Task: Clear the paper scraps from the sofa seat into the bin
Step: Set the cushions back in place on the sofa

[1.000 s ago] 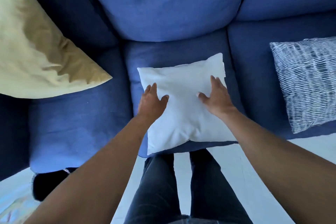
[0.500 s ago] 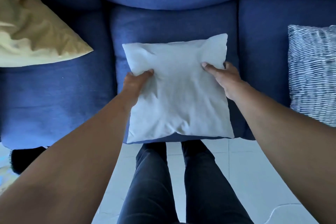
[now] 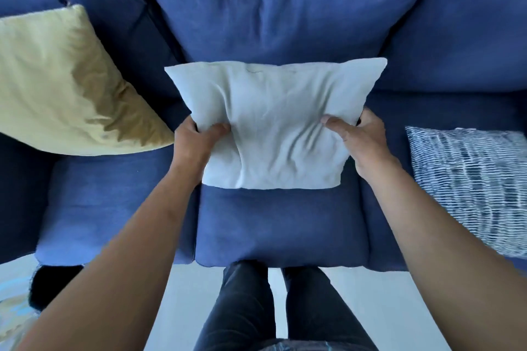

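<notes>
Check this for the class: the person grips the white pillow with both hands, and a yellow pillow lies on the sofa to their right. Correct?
Not quite. In the head view the yellow pillow lies to their left; the patterned pillow is on the right. Both hands do hold the white pillow.

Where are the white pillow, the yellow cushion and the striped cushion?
white pillow [image 3: 273, 122]: head view, creased middle.
yellow cushion [image 3: 57, 80]: head view, middle of its face.
striped cushion [image 3: 470, 179]: head view, patterned middle.

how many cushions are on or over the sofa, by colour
White cushion, held by the left hand and right hand: 1
Yellow cushion: 1
Blue-and-white patterned cushion: 1
Total: 3
</notes>
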`<state>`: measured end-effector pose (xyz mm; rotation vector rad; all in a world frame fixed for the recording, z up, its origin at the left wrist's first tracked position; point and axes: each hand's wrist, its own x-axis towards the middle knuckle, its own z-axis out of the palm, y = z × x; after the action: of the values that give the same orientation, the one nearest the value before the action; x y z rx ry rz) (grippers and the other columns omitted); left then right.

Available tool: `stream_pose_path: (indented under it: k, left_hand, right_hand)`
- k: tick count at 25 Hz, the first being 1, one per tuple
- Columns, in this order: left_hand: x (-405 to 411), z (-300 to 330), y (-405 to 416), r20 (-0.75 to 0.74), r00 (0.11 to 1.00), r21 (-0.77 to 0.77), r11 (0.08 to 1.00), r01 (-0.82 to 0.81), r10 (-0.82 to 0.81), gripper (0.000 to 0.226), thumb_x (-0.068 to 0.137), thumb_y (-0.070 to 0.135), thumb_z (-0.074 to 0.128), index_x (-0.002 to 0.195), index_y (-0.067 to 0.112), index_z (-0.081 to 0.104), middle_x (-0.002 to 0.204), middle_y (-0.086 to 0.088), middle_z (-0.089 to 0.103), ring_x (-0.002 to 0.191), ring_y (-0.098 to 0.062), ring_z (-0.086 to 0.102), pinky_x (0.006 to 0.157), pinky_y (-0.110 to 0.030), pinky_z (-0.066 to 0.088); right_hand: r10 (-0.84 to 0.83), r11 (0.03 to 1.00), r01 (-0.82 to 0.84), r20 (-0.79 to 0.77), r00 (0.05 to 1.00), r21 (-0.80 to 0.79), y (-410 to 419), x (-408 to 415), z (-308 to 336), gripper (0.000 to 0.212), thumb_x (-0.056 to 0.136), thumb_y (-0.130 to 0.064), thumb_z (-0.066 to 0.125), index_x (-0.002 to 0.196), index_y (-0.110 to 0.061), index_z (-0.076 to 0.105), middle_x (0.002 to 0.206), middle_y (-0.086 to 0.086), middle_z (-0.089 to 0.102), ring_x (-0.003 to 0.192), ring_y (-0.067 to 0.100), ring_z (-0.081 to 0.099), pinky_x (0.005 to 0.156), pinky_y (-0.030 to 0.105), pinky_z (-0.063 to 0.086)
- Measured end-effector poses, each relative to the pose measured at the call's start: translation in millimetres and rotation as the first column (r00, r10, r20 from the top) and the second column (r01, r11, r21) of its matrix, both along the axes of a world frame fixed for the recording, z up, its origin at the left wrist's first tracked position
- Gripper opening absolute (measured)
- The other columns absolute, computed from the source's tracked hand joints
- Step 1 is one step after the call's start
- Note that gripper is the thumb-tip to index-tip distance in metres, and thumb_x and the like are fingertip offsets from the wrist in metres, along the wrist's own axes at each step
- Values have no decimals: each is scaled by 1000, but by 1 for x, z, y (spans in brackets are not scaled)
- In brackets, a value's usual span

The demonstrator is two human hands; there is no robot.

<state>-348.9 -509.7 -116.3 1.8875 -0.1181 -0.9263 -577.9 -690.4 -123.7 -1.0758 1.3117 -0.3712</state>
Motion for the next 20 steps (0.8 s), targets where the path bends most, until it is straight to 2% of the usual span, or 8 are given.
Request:
stream_pose_path:
  k: [4,7,10,12,15,17,20]
  left_hand:
    - [35,21,-27,124,992,-48,999,17,-11,29,73,20,84,98,19,69,97,-1,76,94,-23,73,85,-48,60]
    - [52,6,-45,124,992,-71,997,5,4,35,71,15,83,103,13,68,99,-5,75,94,-25,73,81,-42,62]
    - [56,-18,-60,42,998,33,999,40,-42,38,72,10,78,107,15,65,94,0,74,86,-17,72,67,-28,59]
    - [58,-38,-66,-12,996,156,984,86,-85,30,78,8,74,104,15,61,86,5,66,79,-12,64,60,-24,51]
    - [66,-61,-71,-44,996,248,964,91,-82,24,81,22,73,101,19,62,97,3,66,91,-16,64,71,-37,60]
    - [72,-65,-75,-25,997,275,959,71,-67,24,77,33,72,96,22,62,96,2,66,93,-21,66,75,-43,62]
    - [72,-57,-82,30,996,291,954,68,-80,23,75,37,65,88,20,57,81,3,59,79,-23,60,71,-33,55]
  right_hand:
    - [-56,992,58,17,998,-109,-31,31,24,39,72,-17,84,107,-10,67,100,1,76,87,15,74,72,29,60]
    - [-84,979,83,1,996,-185,-54,47,12,34,71,-17,81,101,-10,67,96,3,76,86,17,74,71,30,60]
    - [-55,985,31,-136,989,-169,-69,53,-21,38,68,-23,82,102,-16,66,100,0,75,91,18,72,81,35,61]
    - [3,993,-34,-264,964,-112,-71,54,-46,37,71,-20,79,104,-19,63,102,-4,72,96,17,70,89,37,59]
    - [45,994,-75,-327,944,-79,-74,56,-62,40,77,-19,76,113,-23,60,108,-7,68,101,17,66,94,35,54]
    - [50,992,-87,-358,932,-90,-81,58,-63,35,79,-23,74,111,-22,60,107,-6,68,99,18,66,93,37,55]
    - [44,989,-95,-387,921,-113,-88,56,-57,26,80,-26,69,104,-18,61,104,-2,70,96,21,67,89,39,56]
